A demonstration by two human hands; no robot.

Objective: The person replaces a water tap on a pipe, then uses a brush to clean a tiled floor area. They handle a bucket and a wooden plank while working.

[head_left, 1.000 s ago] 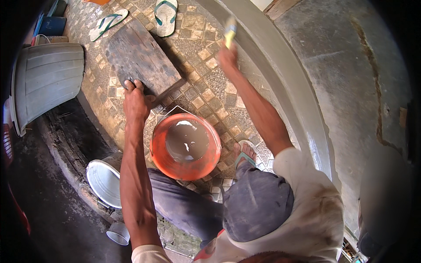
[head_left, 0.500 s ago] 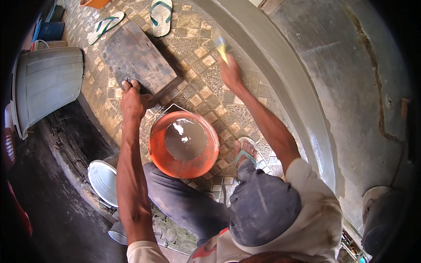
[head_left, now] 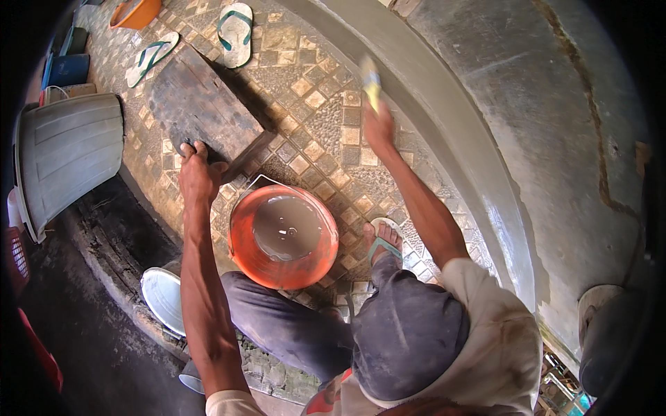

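My right hand (head_left: 380, 133) is closed round the yellow handle of a paintbrush (head_left: 372, 87), whose bristles are blurred by motion against the low grey, wet-looking ledge (head_left: 444, 90). My left hand (head_left: 198, 177) grips the near left corner of a dark, worn wooden block (head_left: 208, 104), fingers curled on its top and thumb at its near side. Between my forearms stands an orange bucket (head_left: 239, 239) with its wire handle tipped to the far side. Murky greyish liquid (head_left: 288, 225) lies inside it.
Two loose white flip-flops (head_left: 236, 35) (head_left: 154, 59) lie beyond the block on the tiled floor (head_left: 312, 139). A grey plastic tub (head_left: 69, 149) is at the left, and a white basin (head_left: 163, 298) sits beside my left forearm. An orange basin (head_left: 135, 14) is far left. The grey wall (head_left: 527, 90) rises on the right.
My right hand has moved the paintbrush slightly right and nearer, up against the ledge. The view has shifted a little; my left hand keeps its place on the wooden block.
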